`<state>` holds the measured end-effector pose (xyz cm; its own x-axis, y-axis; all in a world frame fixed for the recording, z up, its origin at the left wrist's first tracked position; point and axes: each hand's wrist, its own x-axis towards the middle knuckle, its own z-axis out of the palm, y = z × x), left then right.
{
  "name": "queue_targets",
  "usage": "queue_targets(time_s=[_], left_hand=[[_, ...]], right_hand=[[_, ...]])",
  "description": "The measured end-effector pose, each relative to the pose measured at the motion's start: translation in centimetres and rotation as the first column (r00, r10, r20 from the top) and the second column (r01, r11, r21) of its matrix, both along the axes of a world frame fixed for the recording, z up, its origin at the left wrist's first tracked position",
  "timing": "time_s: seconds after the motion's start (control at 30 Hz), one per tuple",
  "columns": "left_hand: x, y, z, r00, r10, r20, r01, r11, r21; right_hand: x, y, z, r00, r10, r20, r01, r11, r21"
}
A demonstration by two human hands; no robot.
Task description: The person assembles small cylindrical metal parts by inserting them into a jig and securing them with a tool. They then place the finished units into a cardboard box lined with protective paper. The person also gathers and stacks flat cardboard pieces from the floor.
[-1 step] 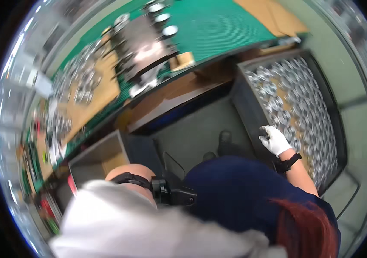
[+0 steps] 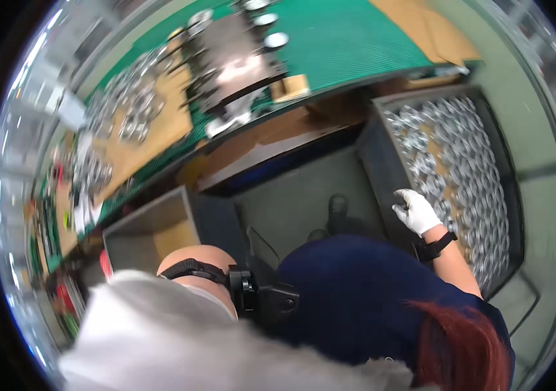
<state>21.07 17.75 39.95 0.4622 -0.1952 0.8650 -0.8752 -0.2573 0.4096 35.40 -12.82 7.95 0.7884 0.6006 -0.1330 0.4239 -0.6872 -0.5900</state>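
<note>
My left hand (image 2: 173,332), in a white glove, is raised very close to the camera at the lower left. It is large and smeared, so its fingers cannot be made out. A black strap with a black device (image 2: 244,290) sits on that wrist. Over the inner edge of a grey bin (image 2: 382,146) on the right hovers my right hand (image 2: 416,214), white-gloved with a black wrist strap. Its fingers are loosely curled and apart from the thumb, with nothing seen between them. Shiny round metal parts (image 2: 477,169) lie in rows in that bin.
A green-matted bench (image 2: 336,45) runs across the far side, bearing a metal fixture (image 2: 235,58) with white-topped round pieces, and cardboard with metal parts (image 2: 137,120). Another grey bin (image 2: 186,208) stands at left. A thin cable or rod (image 2: 525,309) curves beside the right bin.
The bench and bins have shifted slightly rightward in view. My blurred left hand has moved a little left and down. My right hand keeps its place in the picture.
</note>
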Motion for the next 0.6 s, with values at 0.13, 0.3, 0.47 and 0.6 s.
queue_targets(time_s=[0.13,0.3,0.47,0.6], left_hand=[[-4.4,3.6,1.0,0.949,0.314,-0.013,-0.311,0.945,0.102],[-5.3,10.0,-1.0,0.727,0.623,-0.288,-0.530,0.776,0.342],[-7.0,16.5,-12.8,0.201,0.712,-0.672,-0.445,0.678,0.585],[-5.7,19.2,-20.6,0.169,0.613,-0.772,-0.143,0.790,0.596]], right_hand=[[3.4,10.2,-0.6,0.970,0.242,0.029,-0.243,0.968,0.063],[6.3,18.9,-1.6,0.913,0.407,-0.015,-0.406,0.912,0.057],[5.3,22.5,-0.8,0.902,0.432,0.000,-0.432,0.901,0.026],[1.2,19.1,-0.2,0.969,0.237,0.065,-0.239,0.971,0.012]])
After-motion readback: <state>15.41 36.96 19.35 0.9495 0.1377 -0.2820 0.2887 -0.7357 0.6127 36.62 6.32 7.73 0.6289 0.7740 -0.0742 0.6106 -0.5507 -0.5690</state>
